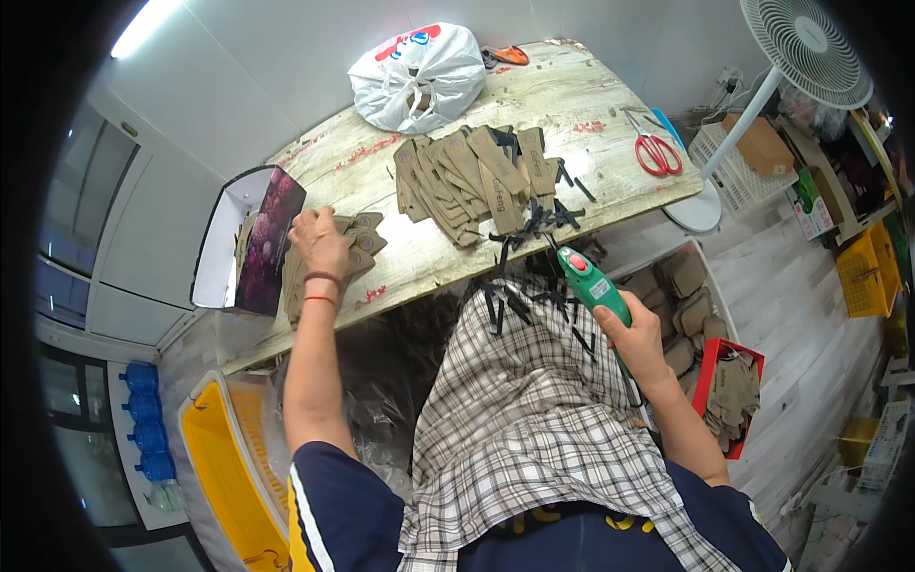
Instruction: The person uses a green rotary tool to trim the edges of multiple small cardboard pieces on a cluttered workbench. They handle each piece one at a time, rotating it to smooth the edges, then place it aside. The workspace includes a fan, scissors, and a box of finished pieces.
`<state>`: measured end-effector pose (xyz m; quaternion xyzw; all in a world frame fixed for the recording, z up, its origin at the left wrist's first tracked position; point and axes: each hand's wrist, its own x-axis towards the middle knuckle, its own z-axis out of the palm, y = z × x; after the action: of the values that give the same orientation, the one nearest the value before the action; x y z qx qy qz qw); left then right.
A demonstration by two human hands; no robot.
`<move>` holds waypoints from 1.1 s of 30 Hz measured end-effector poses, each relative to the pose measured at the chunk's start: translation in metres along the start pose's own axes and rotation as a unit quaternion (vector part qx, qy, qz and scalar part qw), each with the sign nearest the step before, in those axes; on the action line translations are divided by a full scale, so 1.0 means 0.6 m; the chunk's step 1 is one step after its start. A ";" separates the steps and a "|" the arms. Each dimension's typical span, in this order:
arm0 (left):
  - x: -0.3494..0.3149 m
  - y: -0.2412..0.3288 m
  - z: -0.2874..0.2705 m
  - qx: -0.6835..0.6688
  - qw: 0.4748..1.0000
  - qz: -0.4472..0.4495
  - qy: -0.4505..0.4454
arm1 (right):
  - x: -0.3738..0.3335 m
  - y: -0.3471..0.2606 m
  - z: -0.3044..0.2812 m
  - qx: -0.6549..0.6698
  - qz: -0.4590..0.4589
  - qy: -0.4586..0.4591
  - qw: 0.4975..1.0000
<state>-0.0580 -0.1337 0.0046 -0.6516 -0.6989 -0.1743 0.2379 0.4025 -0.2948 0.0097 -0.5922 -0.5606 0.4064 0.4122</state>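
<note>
My right hand (pixel 637 336) grips a green hand-held tool (pixel 589 281) with a red button, its tip pointing up toward the table edge. My left hand (pixel 320 243) rests on a small stack of brown cardboard tags (pixel 360 240) at the left of the wooden table (pixel 572 95). A larger fanned pile of brown cardboard tags (pixel 472 181) lies in the table's middle. Short black strips (pixel 534 221) are scattered by that pile and over the checked cloth (pixel 519 400) on my lap.
An open box with a dark patterned lid (pixel 250 238) stands left of my left hand. A white plastic bag (pixel 419 76) and red-handled scissors (pixel 654 153) lie farther back. A yellow crate (pixel 224 458), a red box of tags (pixel 729 386) and a white fan (pixel 805 43) surround me.
</note>
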 end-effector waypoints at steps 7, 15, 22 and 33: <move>0.121 0.298 0.094 -0.086 0.993 0.035 0.066 | 0.016 -0.004 0.000 0.011 0.013 0.013 1.000; 0.125 0.384 0.117 -0.272 0.959 -0.075 -0.009 | 0.020 0.018 -0.003 0.002 -0.006 0.051 0.999; 0.087 0.377 0.003 -0.739 0.649 -0.182 0.013 | 0.046 -0.045 0.002 -0.023 -0.070 0.080 0.994; -0.036 0.416 -0.122 -0.844 0.448 -0.267 -0.126 | 0.012 -0.042 0.017 -0.027 -0.066 0.060 0.996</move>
<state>0.1985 -0.1694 0.0364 -0.3282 -0.3705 -0.6490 -0.5777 0.3851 -0.2862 0.0299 -0.5883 -0.5836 0.3263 0.4548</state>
